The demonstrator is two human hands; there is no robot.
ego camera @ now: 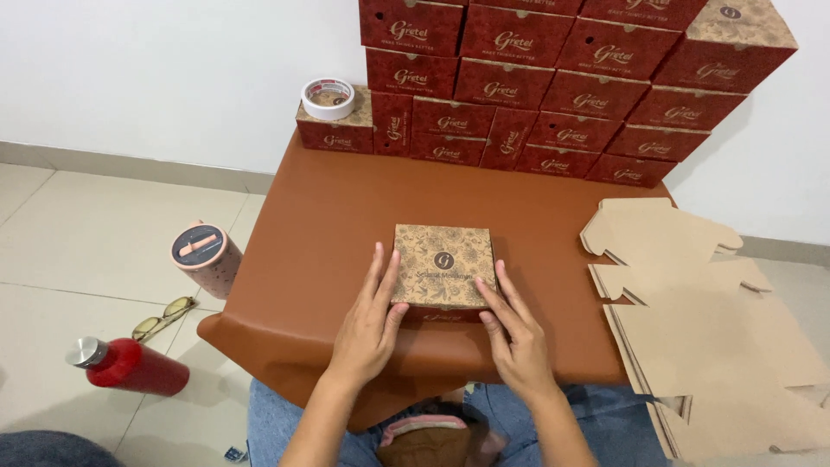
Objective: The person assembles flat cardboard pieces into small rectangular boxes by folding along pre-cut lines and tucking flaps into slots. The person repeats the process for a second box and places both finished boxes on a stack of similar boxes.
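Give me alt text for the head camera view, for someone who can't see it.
A person's left hand and right hand press the sides of a closed patterned cardboard box on a brown table, with stacked red boxes behind and flat cardboard blanks at right.

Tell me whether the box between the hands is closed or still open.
Closed. The patterned lid of the box lies flat over its red base, no flap standing up; the left hand and right hand press its sides.
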